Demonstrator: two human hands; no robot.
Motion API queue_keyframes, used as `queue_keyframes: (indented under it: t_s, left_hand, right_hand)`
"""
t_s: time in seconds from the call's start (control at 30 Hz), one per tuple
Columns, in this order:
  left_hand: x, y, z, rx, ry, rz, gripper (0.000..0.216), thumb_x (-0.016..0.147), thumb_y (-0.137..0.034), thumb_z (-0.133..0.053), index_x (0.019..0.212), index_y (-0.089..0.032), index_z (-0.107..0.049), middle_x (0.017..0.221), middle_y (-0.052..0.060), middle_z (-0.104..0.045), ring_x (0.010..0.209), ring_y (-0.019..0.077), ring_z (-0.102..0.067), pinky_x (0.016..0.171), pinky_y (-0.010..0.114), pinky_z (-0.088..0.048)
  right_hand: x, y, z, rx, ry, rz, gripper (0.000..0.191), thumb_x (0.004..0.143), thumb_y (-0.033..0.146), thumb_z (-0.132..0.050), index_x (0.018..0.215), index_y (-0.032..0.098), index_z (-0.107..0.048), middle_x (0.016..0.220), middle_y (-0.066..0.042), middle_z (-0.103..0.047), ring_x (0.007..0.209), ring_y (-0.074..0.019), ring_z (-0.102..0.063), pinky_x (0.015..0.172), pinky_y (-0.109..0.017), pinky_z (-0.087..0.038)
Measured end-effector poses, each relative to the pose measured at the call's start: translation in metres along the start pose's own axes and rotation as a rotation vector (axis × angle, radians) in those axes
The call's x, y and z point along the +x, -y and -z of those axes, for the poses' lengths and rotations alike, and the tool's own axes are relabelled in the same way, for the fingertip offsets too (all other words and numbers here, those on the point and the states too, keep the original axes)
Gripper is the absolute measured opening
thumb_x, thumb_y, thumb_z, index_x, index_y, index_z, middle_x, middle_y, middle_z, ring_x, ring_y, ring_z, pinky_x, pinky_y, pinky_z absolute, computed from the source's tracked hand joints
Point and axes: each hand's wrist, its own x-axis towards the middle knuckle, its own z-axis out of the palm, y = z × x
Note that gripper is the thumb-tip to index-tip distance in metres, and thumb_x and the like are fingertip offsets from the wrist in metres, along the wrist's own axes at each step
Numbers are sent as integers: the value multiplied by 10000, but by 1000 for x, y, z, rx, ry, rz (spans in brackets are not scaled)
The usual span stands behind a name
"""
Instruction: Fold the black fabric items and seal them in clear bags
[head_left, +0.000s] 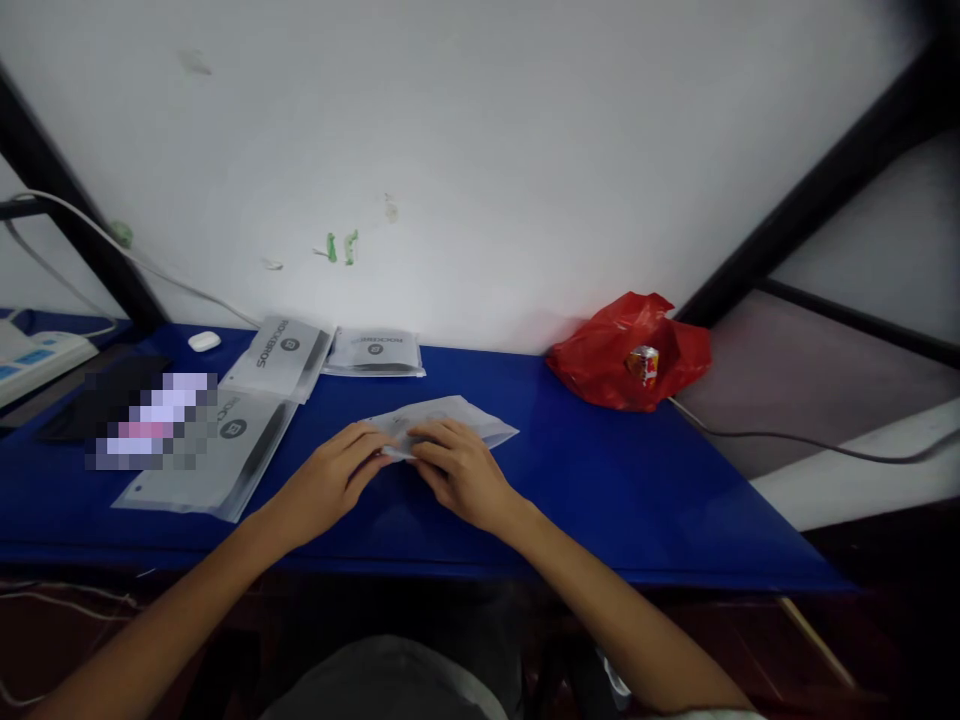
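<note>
A translucent white plastic pouch [480,420] lies tilted on the blue table, its near edge lifted between my hands. My left hand [337,475] pinches the near left edge of this pouch, fingers pressed together. Close beside it, my right hand [461,475] grips the near edge with bent fingers that cover part of the pouch. Whatever the pouch contains is hidden. To the left lie several similar pouches printed ROCKBROS: one [281,355] overlaps another [225,450], and a smaller one [375,352] rests against the wall side.
A crumpled red plastic bag [630,355] sits at the back right of the blue table [600,490]. At the left are a white earbud case [204,341], a dark flat object [97,400] partly blurred out, and a power strip [45,360]. Black metal posts flank the wall.
</note>
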Motion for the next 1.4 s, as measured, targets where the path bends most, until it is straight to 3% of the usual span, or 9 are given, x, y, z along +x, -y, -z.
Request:
queue_keyframes:
  t_s: [0.23, 0.47, 0.7, 1.03, 1.4]
  left_hand:
    - [-5, 3, -1, -107, -159, 43, 124, 908, -220, -496, 890, -192, -615, 830, 13, -649, 759, 124, -623, 715, 249, -520]
    - [-7, 4, -8, -52, -162, -17, 152, 929, -163, -428, 930, -182, -579, 853, 20, -613, 797, 120, -591, 749, 251, -502]
    - [-6, 2, -12, 9, -203, -22, 161, 927, -130, -396, 889, -173, -547, 806, 17, -582, 755, 116, -573, 719, 247, -502]
    - [-6, -4, -10, -40, -138, 15, 201, 941, -158, -363, 893, -179, -557, 809, 23, -600, 739, 123, -594, 705, 263, -518]
    - [-6, -1, -6, 55, -211, 44, 223, 934, -133, -337, 847, -187, -535, 763, 19, -565, 725, 127, -550, 690, 264, -471]
  right_hand:
    - [-2, -1, -4, 202, -86, -71, 144, 882, 165, -509, 893, 193, -650, 1015, -81, -666, 914, -186, -593, 809, -369, -505]
    - [-1, 2, -3, 240, -74, -89, 123, 878, 176, -531, 878, 182, -655, 988, -84, -674, 904, -183, -608, 798, -354, -518]
    - [12, 13, 8, 258, -28, -114, 161, 870, 286, -566, 986, 201, -639, 1077, -94, -659, 1018, -200, -603, 873, -381, -507]
    - [22, 15, 16, 211, 90, -13, 152, 892, 203, -496, 949, 199, -636, 979, -75, -656, 929, -180, -598, 827, -349, -505]
    - [13, 8, 18, 37, 119, -20, 164, 880, 153, -476, 953, 192, -618, 981, -70, -650, 916, -181, -584, 814, -341, -463]
